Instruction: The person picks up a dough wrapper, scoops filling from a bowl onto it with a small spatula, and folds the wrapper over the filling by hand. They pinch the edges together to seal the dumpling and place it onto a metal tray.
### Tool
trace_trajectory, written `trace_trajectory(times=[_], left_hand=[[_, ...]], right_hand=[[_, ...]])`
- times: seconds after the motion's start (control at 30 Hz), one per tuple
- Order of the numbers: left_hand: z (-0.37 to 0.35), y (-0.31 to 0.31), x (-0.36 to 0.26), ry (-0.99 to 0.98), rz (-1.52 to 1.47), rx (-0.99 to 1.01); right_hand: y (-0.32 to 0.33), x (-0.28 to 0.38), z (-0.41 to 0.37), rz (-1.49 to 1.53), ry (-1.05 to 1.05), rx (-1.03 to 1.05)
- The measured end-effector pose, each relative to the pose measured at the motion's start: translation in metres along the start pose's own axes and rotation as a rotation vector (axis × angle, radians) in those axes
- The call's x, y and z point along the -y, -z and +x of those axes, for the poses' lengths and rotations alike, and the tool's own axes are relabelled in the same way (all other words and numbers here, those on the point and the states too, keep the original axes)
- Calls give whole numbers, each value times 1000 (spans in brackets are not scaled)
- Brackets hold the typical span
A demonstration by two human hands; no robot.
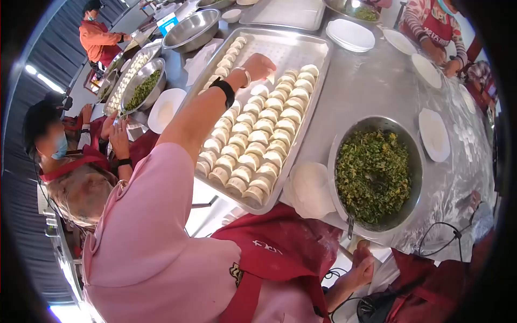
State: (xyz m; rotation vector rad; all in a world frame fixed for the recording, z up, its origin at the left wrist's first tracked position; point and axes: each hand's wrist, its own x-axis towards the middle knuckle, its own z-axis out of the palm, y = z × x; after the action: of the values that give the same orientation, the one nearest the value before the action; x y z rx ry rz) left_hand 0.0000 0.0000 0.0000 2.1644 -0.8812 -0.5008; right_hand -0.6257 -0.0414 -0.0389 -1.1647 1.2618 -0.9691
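Note:
My left hand (257, 68), with a black band on its wrist, reaches over the far part of a metal tray (323, 51). Its fingers are pinched on a pale dumpling (271, 78), mostly hidden beneath them. Rows of folded dumplings (263, 125) fill much of the tray below the hand. Low at the table edge is my right hand (362, 267), its fingers curled; what they hold, if anything, cannot be made out. Near it stand a steel bowl (417, 177) of chopped green filling (374, 177) and a stack of round wrappers (311, 189).
White plates (350, 34) lie along the floury steel table (366, 81). Another steel bowl (192, 29) stands beyond the tray. Close on my left a masked person (75, 161) works beside a bowl of greens (144, 89). Other people are at the far left and right.

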Motion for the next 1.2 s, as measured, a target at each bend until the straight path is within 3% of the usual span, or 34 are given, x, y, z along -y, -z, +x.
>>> trace_trajectory(times=[0.07,0.1,0.17,0.37,0.57,0.77,0.9,1.03,1.1,1.13,1.2], left_hand=[[-18,-13,1,66,88,78],[15,3,7,-39,151,15],[7,-7,18,-143,233,-3],[-5,-16,7,-138,154,70],[-6,-18,21,-164,59,12],[-12,-20,17,-169,158,-3],[-11,-19,21,-370,552,-68],[7,-21,53,-655,809,-13],[-8,-23,41,-402,545,19],[-19,-28,37,-326,455,-147],[-40,-30,14,-460,395,-213]], right_hand=[[10,14,-9,-27,-20,-8],[-28,-6,14,23,22,-3],[-26,-2,9,-1,11,-9],[-24,5,3,-25,9,-8],[-21,4,-1,-18,6,-13],[-20,8,-5,0,8,-1],[-14,4,-7,-43,8,1],[-16,12,-14,-20,45,13],[-18,20,-18,-64,104,6],[-22,23,-21,-68,130,-24],[-23,30,-24,-223,176,11]])
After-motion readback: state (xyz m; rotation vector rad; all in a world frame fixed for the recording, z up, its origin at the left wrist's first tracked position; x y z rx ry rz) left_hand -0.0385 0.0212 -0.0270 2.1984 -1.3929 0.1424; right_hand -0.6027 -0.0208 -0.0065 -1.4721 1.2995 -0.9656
